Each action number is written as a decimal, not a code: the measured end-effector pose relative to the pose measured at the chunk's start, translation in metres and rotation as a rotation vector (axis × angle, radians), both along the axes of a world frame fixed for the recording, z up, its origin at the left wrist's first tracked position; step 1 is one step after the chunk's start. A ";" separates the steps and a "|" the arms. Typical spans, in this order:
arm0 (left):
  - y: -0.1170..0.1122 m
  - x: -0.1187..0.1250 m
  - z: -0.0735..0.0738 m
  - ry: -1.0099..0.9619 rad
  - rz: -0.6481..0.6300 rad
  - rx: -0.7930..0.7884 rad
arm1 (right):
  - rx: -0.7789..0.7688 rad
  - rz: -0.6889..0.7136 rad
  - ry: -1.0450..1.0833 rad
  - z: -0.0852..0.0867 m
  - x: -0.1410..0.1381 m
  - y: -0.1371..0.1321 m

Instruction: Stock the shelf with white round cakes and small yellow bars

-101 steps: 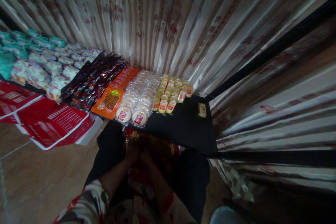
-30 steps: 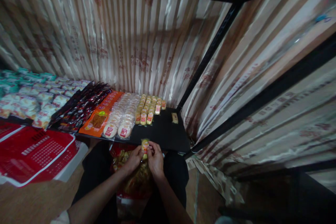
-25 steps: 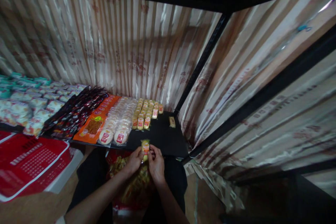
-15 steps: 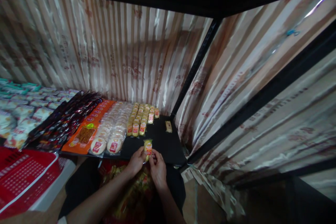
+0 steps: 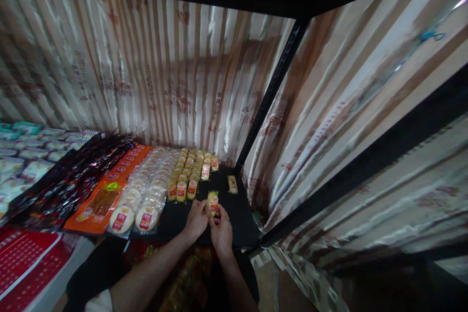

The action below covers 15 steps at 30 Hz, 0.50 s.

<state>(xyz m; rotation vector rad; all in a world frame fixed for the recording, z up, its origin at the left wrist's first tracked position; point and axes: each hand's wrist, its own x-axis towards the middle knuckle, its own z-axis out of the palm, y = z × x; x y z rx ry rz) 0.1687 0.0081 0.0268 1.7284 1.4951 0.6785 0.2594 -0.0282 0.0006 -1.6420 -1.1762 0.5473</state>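
Observation:
Between my two hands is a small yellow wrapped snack cake (image 5: 212,201) with a red and white label, held upright above the black shelf (image 5: 237,214). My left hand (image 5: 198,218) pinches its left edge. My right hand (image 5: 221,229) grips its lower right side, fingers closed. Just beyond, to the left, similar yellow snack cakes (image 5: 182,190) stand in rows on the shelf. A single pale wrapped piece (image 5: 232,184) lies apart at the right. In my lap, a bag of yellow packets (image 5: 179,273) is dim and partly hidden by my forearms.
Left along the shelf lie round white crackers (image 5: 146,217), orange stick-snack packets (image 5: 104,197), dark shiny packets (image 5: 69,180) and white packets (image 5: 36,168). A red basket (image 5: 32,258) stands at the lower left. A black post (image 5: 274,87) and striped curtain (image 5: 175,73) bound the shelf.
My hands have moved forward over the shelf with the snack cake, nearer the rows. The view has shifted slightly, with the shelf goods appearing lower and further left.

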 end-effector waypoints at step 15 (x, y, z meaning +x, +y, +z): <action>0.036 0.035 0.011 0.027 0.149 -0.016 | 0.026 -0.124 -0.194 -0.028 0.021 0.069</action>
